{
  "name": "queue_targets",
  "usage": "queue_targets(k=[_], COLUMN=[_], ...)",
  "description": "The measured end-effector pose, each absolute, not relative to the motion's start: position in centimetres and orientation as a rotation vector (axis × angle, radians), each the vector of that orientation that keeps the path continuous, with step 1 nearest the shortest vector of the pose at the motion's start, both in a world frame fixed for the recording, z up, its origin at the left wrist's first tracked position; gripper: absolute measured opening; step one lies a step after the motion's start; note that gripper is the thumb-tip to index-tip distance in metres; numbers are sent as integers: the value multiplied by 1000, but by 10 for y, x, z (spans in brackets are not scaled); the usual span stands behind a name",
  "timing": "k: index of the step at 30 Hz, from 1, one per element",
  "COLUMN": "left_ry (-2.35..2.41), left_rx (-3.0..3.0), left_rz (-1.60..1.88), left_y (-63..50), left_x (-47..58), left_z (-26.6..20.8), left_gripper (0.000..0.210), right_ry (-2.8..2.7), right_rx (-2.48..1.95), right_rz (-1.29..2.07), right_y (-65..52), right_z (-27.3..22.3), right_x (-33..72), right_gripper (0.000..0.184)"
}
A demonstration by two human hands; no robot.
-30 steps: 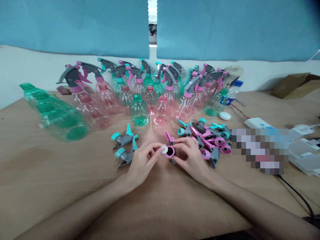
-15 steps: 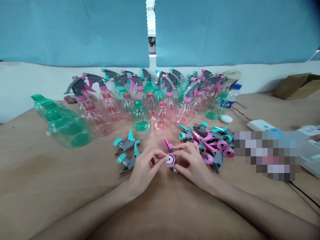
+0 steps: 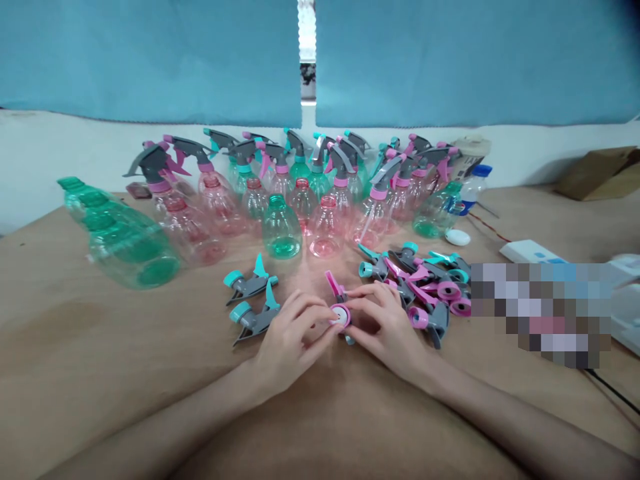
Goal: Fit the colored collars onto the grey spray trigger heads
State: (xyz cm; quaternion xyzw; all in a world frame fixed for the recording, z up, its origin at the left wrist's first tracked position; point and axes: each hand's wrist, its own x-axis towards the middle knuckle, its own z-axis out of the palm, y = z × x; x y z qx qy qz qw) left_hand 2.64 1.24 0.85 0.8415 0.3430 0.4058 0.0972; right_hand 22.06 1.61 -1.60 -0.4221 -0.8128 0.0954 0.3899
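Fingertips [image 3: 333,320] of the left hand [image 3: 293,337], thumb and forefinger drawn close together, touch a white disc [image 3: 341,315] that sits in the mouth of a pink-collared spray head [image 3: 347,319]; whether they grip its edge or only press on it, I cannot tell. The right hand [image 3: 390,327] holds the collar's other side, thumb below and fingers above, pinching it. The spray head is midway between the hands, just above the table [image 3: 55,373] or touching it, its mouth facing up toward the person. Its pink trigger [image 3: 331,285] points away toward the bottles, leaning slightly left. The long axis is foreshortened, and most of the grey body is hidden beneath the collar and behind the right fingers. Near the left hand lie two teal-and-grey spray heads [image 3: 254,325]; beside the right is a mixed pile of spray heads [image 3: 413,293], overlapping. Beyond stand pink and green bottles [image 3: 281,230], some open, some topped with spray heads, the rear ones partly covered by those in front. A blue-capped bottle [image 3: 470,195] wears a blue label too small to read. Behind it, a pale package [image 3: 474,150] shows dark lettering, partly blocked and illegible. Pixelation [image 3: 543,313] masks something at right, and a brown box [image 3: 595,175] is cut off by the frame.
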Motion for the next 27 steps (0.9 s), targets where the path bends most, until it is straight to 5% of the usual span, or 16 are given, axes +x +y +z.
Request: queue_targets(k=[27], left_ry=[921], left_rx=[2710], left_rz=[1098], left_y=[11], left_x=[29], left_z=[9], left_gripper=[21], right_ry=[-2067], right_rx=[-1048], right_rz=[184], right_y=[18], right_z=[-20], right_x=[223], right_gripper=[17])
